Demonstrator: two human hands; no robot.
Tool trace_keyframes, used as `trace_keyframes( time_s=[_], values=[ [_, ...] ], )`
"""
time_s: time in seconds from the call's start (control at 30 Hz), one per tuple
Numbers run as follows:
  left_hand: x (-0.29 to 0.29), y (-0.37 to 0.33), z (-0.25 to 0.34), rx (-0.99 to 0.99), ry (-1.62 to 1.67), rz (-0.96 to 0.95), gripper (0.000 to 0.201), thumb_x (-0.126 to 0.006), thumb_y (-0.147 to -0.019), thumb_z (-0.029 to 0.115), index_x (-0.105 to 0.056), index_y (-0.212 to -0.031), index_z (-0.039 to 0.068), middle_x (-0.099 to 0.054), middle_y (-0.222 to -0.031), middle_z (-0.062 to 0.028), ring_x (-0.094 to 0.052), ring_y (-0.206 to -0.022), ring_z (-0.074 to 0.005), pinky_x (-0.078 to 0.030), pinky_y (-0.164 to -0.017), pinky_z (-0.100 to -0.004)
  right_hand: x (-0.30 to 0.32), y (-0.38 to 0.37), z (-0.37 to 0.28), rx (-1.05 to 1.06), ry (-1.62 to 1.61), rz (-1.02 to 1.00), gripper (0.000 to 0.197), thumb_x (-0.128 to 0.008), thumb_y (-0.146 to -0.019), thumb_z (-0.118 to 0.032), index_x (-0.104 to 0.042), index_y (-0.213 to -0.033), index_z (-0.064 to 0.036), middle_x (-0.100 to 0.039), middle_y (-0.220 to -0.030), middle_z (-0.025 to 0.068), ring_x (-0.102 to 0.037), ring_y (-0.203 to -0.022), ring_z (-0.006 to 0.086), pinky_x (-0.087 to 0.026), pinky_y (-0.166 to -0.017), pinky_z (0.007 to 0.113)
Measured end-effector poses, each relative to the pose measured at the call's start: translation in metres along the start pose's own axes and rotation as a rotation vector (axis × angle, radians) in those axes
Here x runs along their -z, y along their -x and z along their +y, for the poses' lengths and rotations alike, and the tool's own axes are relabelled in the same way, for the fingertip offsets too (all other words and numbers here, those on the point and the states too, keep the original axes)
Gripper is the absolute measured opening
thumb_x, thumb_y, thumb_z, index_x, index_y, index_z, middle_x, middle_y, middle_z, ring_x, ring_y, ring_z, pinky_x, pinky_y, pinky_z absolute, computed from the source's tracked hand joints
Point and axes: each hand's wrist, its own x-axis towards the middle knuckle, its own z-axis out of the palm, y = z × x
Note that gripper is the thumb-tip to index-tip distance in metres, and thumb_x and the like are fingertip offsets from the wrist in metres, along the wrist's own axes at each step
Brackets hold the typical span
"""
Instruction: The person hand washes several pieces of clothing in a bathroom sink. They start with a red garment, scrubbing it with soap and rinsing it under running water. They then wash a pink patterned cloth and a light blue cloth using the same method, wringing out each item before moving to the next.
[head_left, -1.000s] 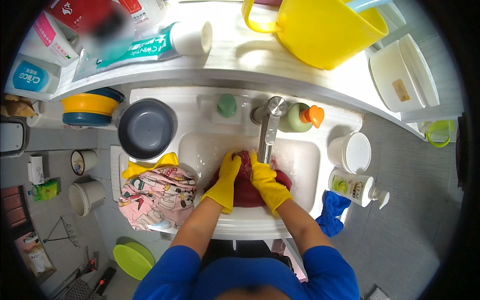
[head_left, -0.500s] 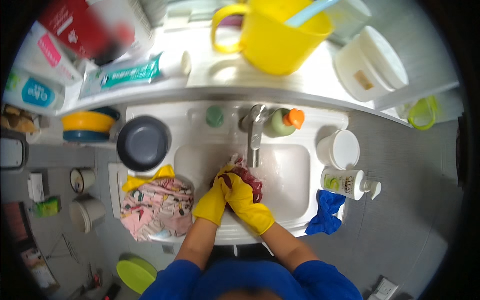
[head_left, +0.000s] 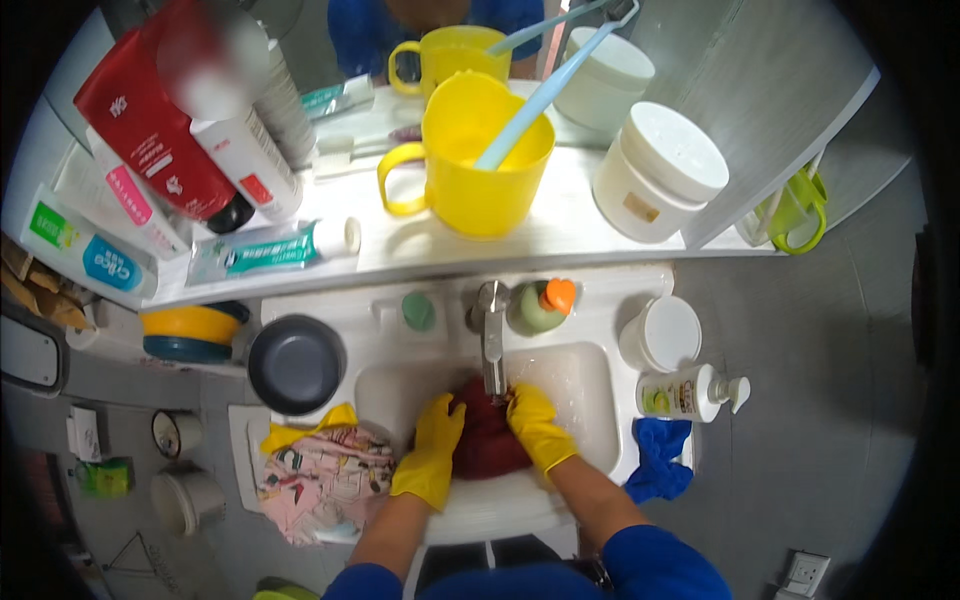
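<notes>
A dark red cloth (head_left: 490,440) lies bunched in the white sink (head_left: 590,400), under the metal faucet (head_left: 492,340). My left hand (head_left: 432,455), in a yellow rubber glove, holds its left edge with the fingers curled in. My right hand (head_left: 538,430), gloved the same way, grips the cloth's upper right edge beside the spout. Both sets of fingertips are partly hidden by the cloth. Water drops show on the basin wall near the right hand.
Left of the basin are a grey bowl (head_left: 296,364) and pink patterned cloth (head_left: 325,480). At right stand a white tub (head_left: 662,334), pump bottle (head_left: 690,393) and blue cloth (head_left: 660,460). A shelf above holds a yellow cup (head_left: 487,190) with a toothbrush.
My hands were together, squeezing the bunched cloth; now they are apart with the cloth spread between them. The view has tilted up, showing more of the shelf and mirror.
</notes>
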Motion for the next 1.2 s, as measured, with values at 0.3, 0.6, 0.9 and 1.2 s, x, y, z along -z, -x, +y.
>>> trace_keyframes(
  time_s=[0.3, 0.6, 0.9, 1.2],
  values=[
    [0.023, 0.063, 0.043, -0.071, 0.921, -0.273, 0.030, -0.059, -0.097, 0.023, -0.066, -0.117, 0.002, -0.068, -0.112, -0.0163, -0.065, -0.105, -0.0298, -0.050, -0.090, -0.0355, 0.126, 0.081, -0.089, 0.111, -0.614, -0.298, 0.051, -0.072, -0.087, -0.022, -0.054, -0.131, -0.0057, -0.065, -0.115, 0.0166, -0.062, -0.106, 0.0336, -0.046, -0.096, 0.039],
    [0.077, 0.101, 0.039, -0.082, 0.598, 0.213, 0.050, -0.067, -0.091, 0.008, -0.050, -0.137, 0.000, -0.056, -0.135, -0.0165, -0.055, -0.124, -0.0267, -0.043, -0.103, -0.0359, -0.027, 0.038, -0.031, 0.403, 0.400, -0.122, 0.046, -0.060, -0.083, -0.018, -0.055, -0.126, -0.0023, -0.065, -0.104, 0.0201, -0.063, -0.097, 0.0383, -0.051, -0.085, 0.044],
    [0.133, 0.148, 0.029, -0.212, 0.323, -0.077, 0.106, -0.085, -0.071, 0.027, -0.022, -0.153, 0.002, -0.033, -0.153, -0.0230, -0.035, -0.141, -0.0348, -0.030, -0.115, -0.0420, 0.147, 0.104, -0.108, 0.259, -0.677, -0.287, 0.029, -0.062, -0.091, -0.009, -0.061, -0.121, -0.0072, -0.064, -0.114, 0.0119, -0.063, -0.106, 0.0264, -0.050, -0.089, 0.035],
    [0.112, 0.117, 0.105, -0.421, 0.526, 0.068, 0.100, -0.089, -0.059, 0.023, -0.034, -0.141, 0.003, -0.045, -0.139, -0.0157, -0.045, -0.127, -0.0296, -0.038, -0.105, -0.0373, 0.339, 0.134, -0.248, 0.537, -1.021, -0.286, 0.029, -0.063, -0.095, -0.008, -0.058, -0.123, -0.0024, -0.067, -0.103, 0.0029, -0.061, -0.089, 0.0089, -0.051, -0.080, 0.025]
  ],
)
